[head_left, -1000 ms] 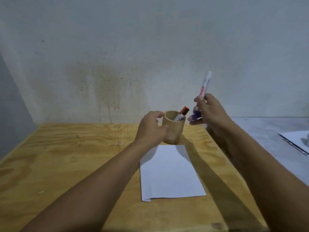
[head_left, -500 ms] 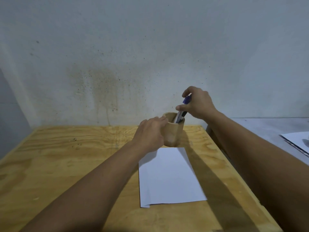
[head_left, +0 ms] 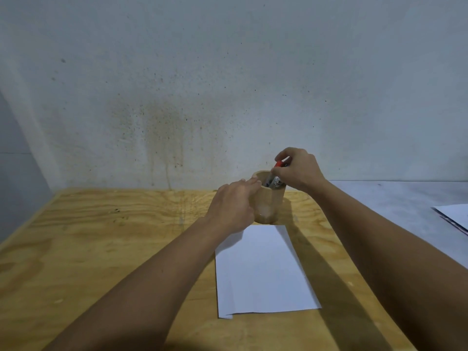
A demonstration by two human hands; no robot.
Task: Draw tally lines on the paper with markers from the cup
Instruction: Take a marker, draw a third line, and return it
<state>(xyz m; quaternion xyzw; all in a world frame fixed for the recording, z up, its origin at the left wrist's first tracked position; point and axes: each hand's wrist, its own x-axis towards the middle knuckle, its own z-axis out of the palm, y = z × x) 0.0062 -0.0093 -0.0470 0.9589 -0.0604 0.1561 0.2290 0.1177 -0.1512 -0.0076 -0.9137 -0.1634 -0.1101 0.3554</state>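
1. Cup (head_left: 269,203): tan, wood-look cylinder, upright on plywood table (head_left: 101,249), touching far edge of paper (head_left: 263,272).
2. L hand (head_left: 234,207) wrapped round cup's left side, fingertips at rim.
3. R hand (head_left: 298,171) above the rim, thumb + fingers pinched on red-capped marker (head_left: 279,164); its white barrel sits in the cup w/ other markers.
4. Paper: white sheet, blank, near corner creased.
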